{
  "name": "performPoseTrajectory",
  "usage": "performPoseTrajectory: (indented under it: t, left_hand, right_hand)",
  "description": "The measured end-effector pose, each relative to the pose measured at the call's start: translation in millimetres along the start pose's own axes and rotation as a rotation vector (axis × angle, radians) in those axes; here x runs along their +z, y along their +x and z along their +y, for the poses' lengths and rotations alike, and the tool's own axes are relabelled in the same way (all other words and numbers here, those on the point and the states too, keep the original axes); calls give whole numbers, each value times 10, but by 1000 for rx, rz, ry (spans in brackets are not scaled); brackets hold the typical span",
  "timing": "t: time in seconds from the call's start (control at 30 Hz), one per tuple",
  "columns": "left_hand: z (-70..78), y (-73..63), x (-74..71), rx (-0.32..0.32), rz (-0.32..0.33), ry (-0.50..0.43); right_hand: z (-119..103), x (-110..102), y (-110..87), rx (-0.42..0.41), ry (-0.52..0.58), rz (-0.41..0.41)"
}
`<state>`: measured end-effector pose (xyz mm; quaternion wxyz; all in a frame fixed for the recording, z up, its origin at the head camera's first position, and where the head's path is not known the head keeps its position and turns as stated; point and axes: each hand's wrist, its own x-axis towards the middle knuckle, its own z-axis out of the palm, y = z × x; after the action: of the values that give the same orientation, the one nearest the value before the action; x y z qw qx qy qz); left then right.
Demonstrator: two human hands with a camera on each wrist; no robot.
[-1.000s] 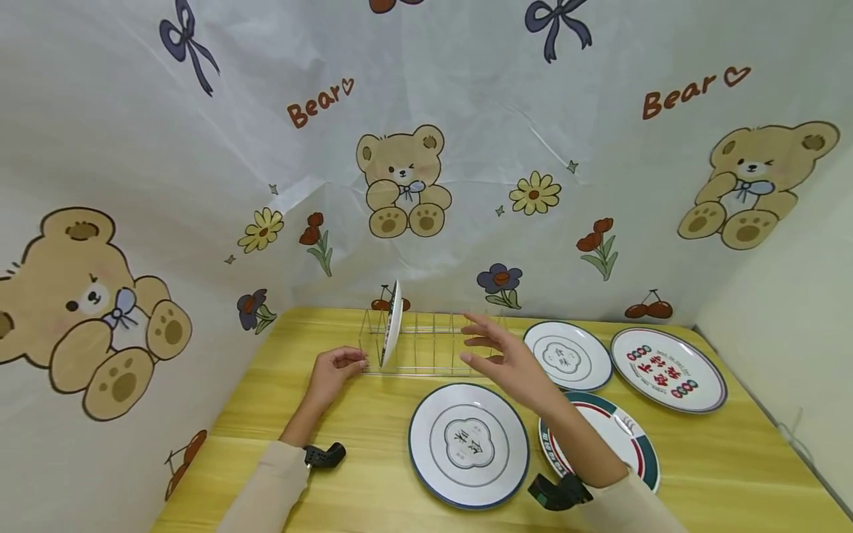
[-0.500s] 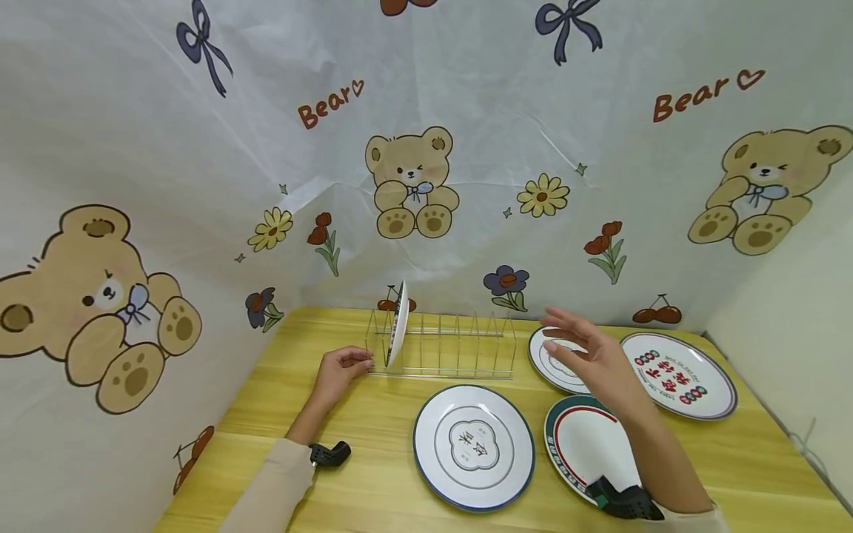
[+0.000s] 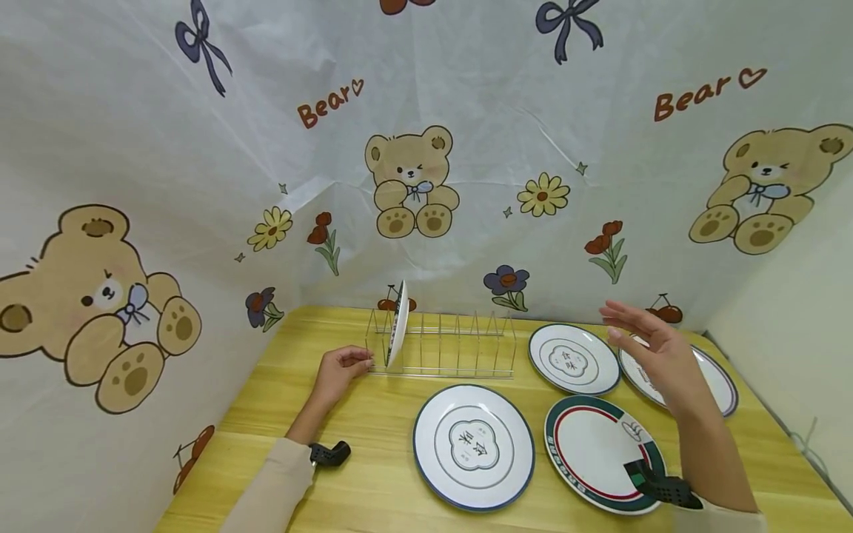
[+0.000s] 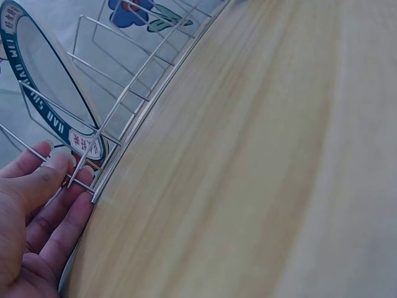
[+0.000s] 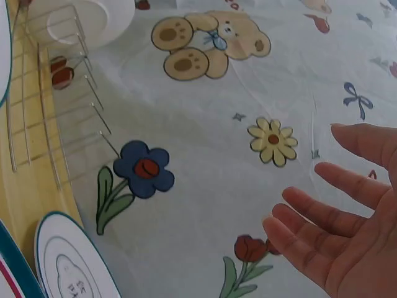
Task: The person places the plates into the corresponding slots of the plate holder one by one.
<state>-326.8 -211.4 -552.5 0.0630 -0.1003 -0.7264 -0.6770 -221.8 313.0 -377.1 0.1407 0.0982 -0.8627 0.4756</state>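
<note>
At the left end of the wire dish rack [image 3: 460, 352], my left hand [image 3: 338, 370] pinches the end wires between thumb and fingers, as the left wrist view shows up close. One plate [image 4: 46, 74] with a green lettered rim stands upright in the rack near that hand. My right hand [image 3: 656, 359] hovers over the far right plate [image 3: 716, 377], fingers spread and holding nothing, and hides much of that plate. In the right wrist view its fingers [image 5: 335, 230] are extended with only the patterned cloth behind them.
Flat on the wooden table [image 3: 373, 481] lie a blue-rimmed plate [image 3: 473, 488] in front of the rack, a smaller plate [image 3: 574, 359] right of it, and a green-and-red-rimmed plate [image 3: 593, 451] nearer me. A bear-printed cloth [image 3: 466, 111] hangs behind.
My right hand has moved from over the rack to the right, across the small plate, to the far right plate. The left hand keeps its hold on the rack.
</note>
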Motion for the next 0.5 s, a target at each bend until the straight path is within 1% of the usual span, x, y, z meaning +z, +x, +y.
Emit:
performPoseTrajectory:
  t: [0.1, 0.23, 0.33, 0.47, 0.5]
  left_hand:
    - [11, 10, -26, -4, 1, 13]
    - [39, 7, -39, 3, 28, 13]
    - [31, 2, -22, 5, 22, 8]
    - [13, -12, 5, -4, -9, 16]
    - [17, -16, 6, -5, -7, 19]
  right_hand:
    - [149, -121, 7, 6, 41, 42]
    - [387, -281, 8, 29, 181, 112]
    - [600, -427, -17, 56, 324, 167]
    - [904, -614, -59, 156, 352, 251]
    - [976, -648, -68, 195, 312, 265]
